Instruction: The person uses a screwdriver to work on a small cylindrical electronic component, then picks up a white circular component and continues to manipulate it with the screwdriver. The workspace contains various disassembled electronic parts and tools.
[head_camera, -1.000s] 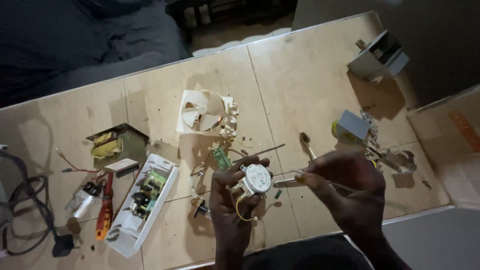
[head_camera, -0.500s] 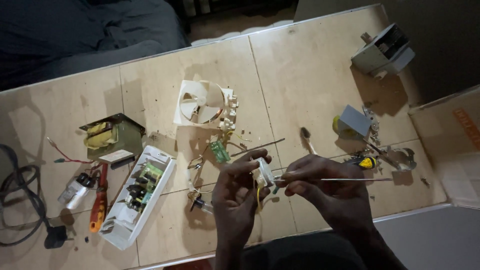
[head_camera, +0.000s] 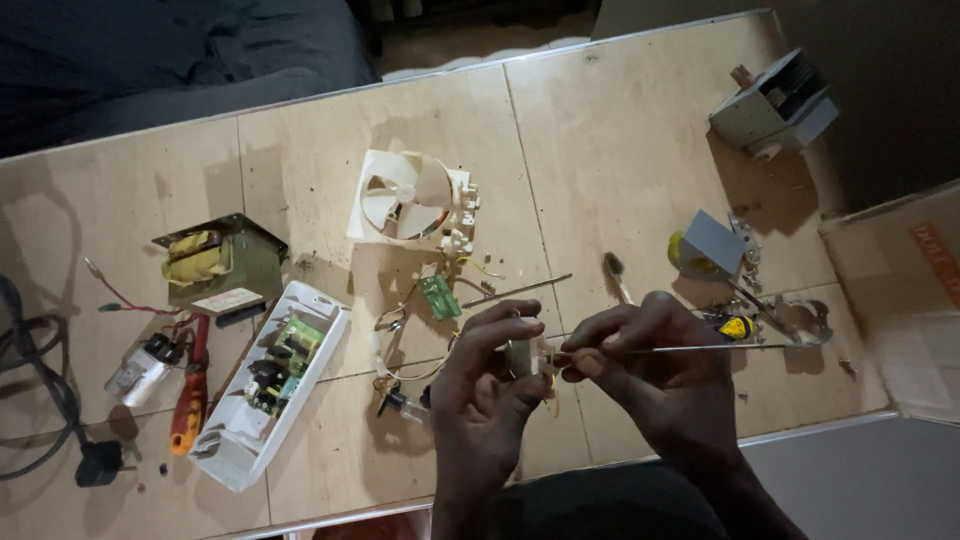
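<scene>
Left hand (head_camera: 480, 385): clenched around a small pale round motor part (head_camera: 522, 357), held above the desk (head_camera: 620, 130) near its front edge. Right hand (head_camera: 655, 365): pinching a long thin metal rod (head_camera: 700, 348), its tip meeting the part.

Handling, as judged: steady the part firmly, keep the rod level, press lightly to avoid slipping.

Left of the hands: white rectangular plastic housing with green circuit board (head_camera: 265, 390), orange-handled tool (head_camera: 188, 405), copper-wound transformer block (head_camera: 220, 262).
Beyond the hands: white plastic fan with curved blades (head_camera: 405, 195).
Desk surface: pale plywood, matt, seamed.
</scene>
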